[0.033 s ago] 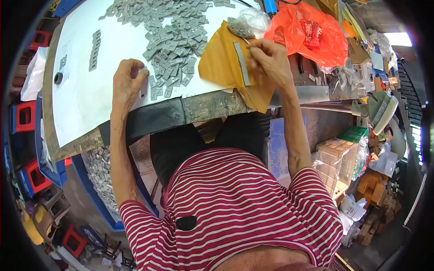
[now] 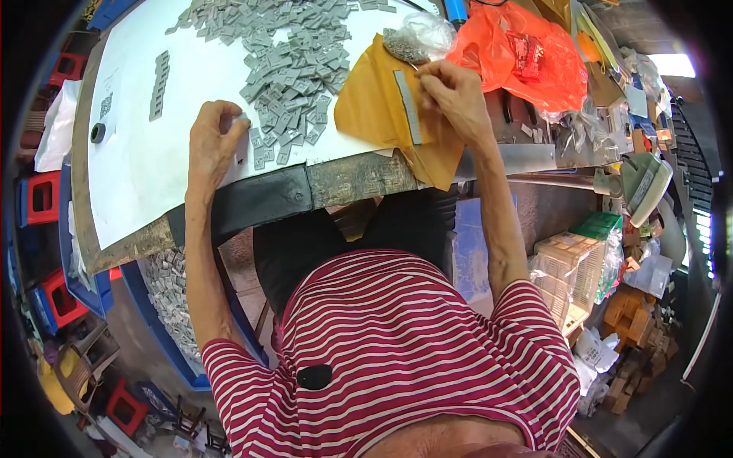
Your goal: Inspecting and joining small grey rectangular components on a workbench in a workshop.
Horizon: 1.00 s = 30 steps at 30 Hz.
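My left hand (image 2: 214, 143) rests on the white sheet (image 2: 137, 175) with thumb and fingers pinched together. Something small and pale shows at its fingertips, too small to name. Just right of it spreads a heap of small grey rectangular pieces (image 2: 294, 76). My right hand (image 2: 460, 98) is closed in a pinch above a yellow-brown paper (image 2: 374, 99), beside a clear bag of tiny grey parts (image 2: 405, 47). A thin shiny bit shows by its fingertips, but its kind is hidden. A grey strip (image 2: 408, 107) lies on the paper, left of that hand.
A row of joined grey pieces (image 2: 159, 85) and a dark ring (image 2: 98, 132) lie at the left. A red plastic bag (image 2: 527, 65) sits at the right. Below the table's left edge stands a blue bin (image 2: 200, 378) full of grey pieces. Crates (image 2: 565, 267) stand at the right.
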Available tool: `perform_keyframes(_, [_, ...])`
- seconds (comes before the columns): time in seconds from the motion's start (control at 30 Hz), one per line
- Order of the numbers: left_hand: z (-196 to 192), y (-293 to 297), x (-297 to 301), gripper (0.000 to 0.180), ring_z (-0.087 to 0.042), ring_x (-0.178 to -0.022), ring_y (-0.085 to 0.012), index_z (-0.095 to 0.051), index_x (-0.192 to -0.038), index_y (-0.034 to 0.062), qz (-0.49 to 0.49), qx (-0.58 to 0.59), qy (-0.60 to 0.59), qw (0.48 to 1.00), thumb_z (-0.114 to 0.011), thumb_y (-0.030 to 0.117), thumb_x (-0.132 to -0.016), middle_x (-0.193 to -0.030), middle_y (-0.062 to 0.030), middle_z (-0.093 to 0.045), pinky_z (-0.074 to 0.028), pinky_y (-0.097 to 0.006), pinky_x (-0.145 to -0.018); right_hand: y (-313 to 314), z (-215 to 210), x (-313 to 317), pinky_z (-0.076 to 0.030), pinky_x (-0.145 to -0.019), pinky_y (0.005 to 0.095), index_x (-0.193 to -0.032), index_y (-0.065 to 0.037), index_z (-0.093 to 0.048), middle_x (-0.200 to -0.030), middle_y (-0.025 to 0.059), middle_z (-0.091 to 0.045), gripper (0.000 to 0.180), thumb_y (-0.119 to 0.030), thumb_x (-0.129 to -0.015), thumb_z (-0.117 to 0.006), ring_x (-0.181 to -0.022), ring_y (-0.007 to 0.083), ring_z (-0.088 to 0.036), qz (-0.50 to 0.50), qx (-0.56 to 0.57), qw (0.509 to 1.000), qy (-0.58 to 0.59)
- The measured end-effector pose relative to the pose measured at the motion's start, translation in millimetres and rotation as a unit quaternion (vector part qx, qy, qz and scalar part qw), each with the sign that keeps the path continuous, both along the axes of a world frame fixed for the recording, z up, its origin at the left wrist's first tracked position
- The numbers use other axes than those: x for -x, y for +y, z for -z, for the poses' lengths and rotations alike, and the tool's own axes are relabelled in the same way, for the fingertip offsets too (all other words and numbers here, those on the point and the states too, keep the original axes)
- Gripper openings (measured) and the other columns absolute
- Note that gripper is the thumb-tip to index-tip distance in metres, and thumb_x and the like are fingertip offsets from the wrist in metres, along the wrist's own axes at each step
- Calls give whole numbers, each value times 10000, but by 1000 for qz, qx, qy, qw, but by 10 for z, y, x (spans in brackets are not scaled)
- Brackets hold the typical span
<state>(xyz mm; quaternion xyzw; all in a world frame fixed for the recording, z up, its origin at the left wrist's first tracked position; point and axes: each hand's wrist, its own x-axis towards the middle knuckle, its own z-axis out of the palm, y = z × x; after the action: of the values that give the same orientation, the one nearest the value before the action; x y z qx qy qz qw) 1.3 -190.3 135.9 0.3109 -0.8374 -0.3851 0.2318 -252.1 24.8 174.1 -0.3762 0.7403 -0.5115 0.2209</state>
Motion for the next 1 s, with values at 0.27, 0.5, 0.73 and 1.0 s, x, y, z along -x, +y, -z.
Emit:
perform_keyframes(0.27, [-82,69,-103,148,-374,-586,-77,-513,-809,9,-28,-87,5,996,-602,93,-726,-648,10,-439,-339,-223,-529,-245,300,230,-456,-619,369,-847,-4,-566,-791,147,-567,115,-66,-771,-507,-702,324,-561,-67,3,932,357])
perform_keyframes(0.5, [-67,113,-254,84,-408,-608,-32,-539,-823,8,-48,-144,103,983,-585,16,-752,-690,31,-481,-347,-170,-550,-267,323,280,-462,-601,403,-859,-11,-520,-803,154,-522,110,-79,-773,-526,-704,348,-556,-137,-46,879,454])
perform_keyframes(0.73, [-150,230,-339,180,-467,-681,-26,-596,-941,7,-57,-201,144,967,-597,-2,-761,-754,39,-515,-376,-150,-617,-334,287,305,-457,-545,399,-808,-16,-488,-747,135,-515,53,-37,-762,-504,-651,336,-546,-182,-102,812,545])
perform_keyframes(1.0, [-265,409,-313,174,-476,-693,-25,-593,-938,0,-48,-232,129,963,-607,15,-765,-768,27,-538,-382,-153,-628,-383,206,326,-461,-574,406,-800,-3,-476,-759,153,-520,63,-36,-747,-479,-673,346,-554,-217,-124,791,558])
